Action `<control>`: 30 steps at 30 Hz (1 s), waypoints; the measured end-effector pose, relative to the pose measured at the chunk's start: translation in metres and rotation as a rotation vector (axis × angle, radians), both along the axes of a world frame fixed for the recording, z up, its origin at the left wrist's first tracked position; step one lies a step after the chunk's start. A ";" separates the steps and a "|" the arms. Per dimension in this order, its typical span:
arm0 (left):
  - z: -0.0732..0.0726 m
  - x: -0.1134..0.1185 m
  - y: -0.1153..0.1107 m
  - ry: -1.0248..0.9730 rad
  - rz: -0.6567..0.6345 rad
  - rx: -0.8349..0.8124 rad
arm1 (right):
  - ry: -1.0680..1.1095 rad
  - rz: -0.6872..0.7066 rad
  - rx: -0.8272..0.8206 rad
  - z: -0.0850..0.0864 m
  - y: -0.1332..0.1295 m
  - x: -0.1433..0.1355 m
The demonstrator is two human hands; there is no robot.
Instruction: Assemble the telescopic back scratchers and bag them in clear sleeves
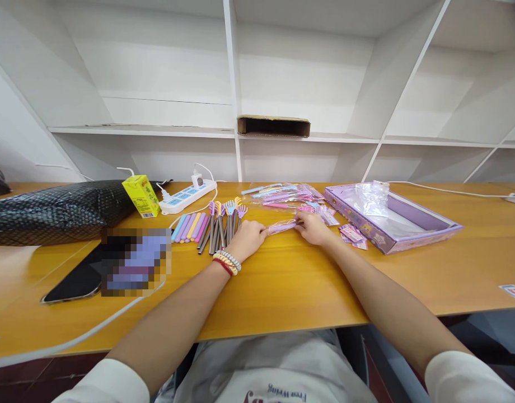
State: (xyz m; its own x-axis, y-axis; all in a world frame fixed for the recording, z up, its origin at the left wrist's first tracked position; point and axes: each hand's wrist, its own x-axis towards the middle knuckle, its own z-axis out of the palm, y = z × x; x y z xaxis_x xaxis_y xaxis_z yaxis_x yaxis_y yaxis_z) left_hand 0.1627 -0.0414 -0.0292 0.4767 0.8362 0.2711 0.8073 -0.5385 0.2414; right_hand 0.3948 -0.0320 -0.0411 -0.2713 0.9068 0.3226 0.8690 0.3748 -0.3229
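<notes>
Between my hands, low over the wooden table, lies a clear plastic packet [281,226] with a light purple stick inside. My left hand [251,237] pinches its left end, and my right hand [311,228] grips its right end. Just left of my left hand are metal rods with coloured claw-shaped heads [224,226]. Beside them, several pastel handles [189,228] lie in a row. Behind my hands is a pile of filled clear packets [282,193]. Small pink and purple cards [353,235] lie to the right of my right hand.
A purple open box [383,242] with a clear bag [371,198] stands at right. To the left are a power strip [188,197], yellow drink carton [141,196], black wrapped bundle [56,210] and dark phone [79,277]. A white cable [110,320] crosses the front left. Behind stand white shelves [148,132] holding a cardboard box [274,126].
</notes>
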 end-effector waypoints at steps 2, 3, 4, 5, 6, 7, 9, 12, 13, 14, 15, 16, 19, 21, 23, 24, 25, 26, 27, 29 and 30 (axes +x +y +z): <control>-0.001 0.000 0.001 -0.024 -0.007 0.022 | 0.011 -0.011 0.020 -0.001 0.001 0.001; -0.001 0.000 0.002 -0.036 -0.006 0.031 | 0.019 -0.006 0.038 -0.001 0.001 0.001; -0.002 0.000 0.003 -0.047 0.000 0.036 | 0.029 0.003 0.061 -0.001 0.001 0.001; -0.002 -0.001 0.003 -0.052 0.009 0.036 | 0.038 0.012 0.089 -0.001 0.002 0.002; -0.003 -0.001 0.003 -0.051 0.021 0.034 | 0.046 0.022 0.119 -0.002 0.002 0.002; -0.003 -0.001 0.003 -0.043 0.034 0.029 | 0.053 0.032 0.148 -0.002 0.003 0.003; -0.003 -0.001 0.002 -0.001 0.057 0.011 | 0.064 0.064 0.182 -0.002 0.003 0.004; -0.002 0.000 0.000 0.080 0.067 -0.032 | 0.072 0.122 0.172 -0.002 0.003 0.004; -0.002 0.000 -0.001 0.096 0.063 -0.045 | 0.072 0.131 0.163 -0.003 0.003 0.004; -0.002 0.000 -0.001 0.105 0.058 -0.057 | 0.069 0.130 0.155 -0.003 0.003 0.004; -0.002 0.000 -0.001 0.109 0.054 -0.063 | 0.065 0.123 0.150 -0.004 0.003 0.004; -0.002 0.000 -0.001 0.109 0.052 -0.065 | 0.061 0.115 0.144 -0.004 0.003 0.003; -0.002 -0.001 0.001 0.107 0.051 -0.053 | 0.039 0.095 0.148 -0.005 0.003 0.002; -0.001 -0.001 0.001 0.102 0.051 -0.045 | 0.019 0.075 0.197 -0.005 0.001 -0.001; -0.001 0.000 0.000 0.091 0.050 -0.046 | 0.001 0.037 0.294 -0.004 0.000 -0.003; -0.001 0.001 -0.001 0.082 0.052 -0.046 | -0.004 0.015 0.350 -0.003 -0.001 -0.004; -0.001 0.002 -0.002 0.068 0.055 -0.044 | -0.005 -0.008 0.403 -0.002 -0.002 -0.004; -0.001 0.003 -0.002 0.050 0.057 -0.042 | 0.000 -0.031 0.455 -0.001 -0.002 -0.005; -0.001 0.004 -0.003 0.029 0.051 -0.041 | 0.013 -0.053 0.504 0.000 -0.003 -0.005; -0.001 0.006 -0.004 -0.012 0.009 -0.050 | 0.052 -0.069 0.591 0.003 -0.003 -0.004; -0.002 0.007 -0.004 -0.030 -0.020 -0.055 | 0.073 -0.061 0.622 0.003 -0.002 -0.003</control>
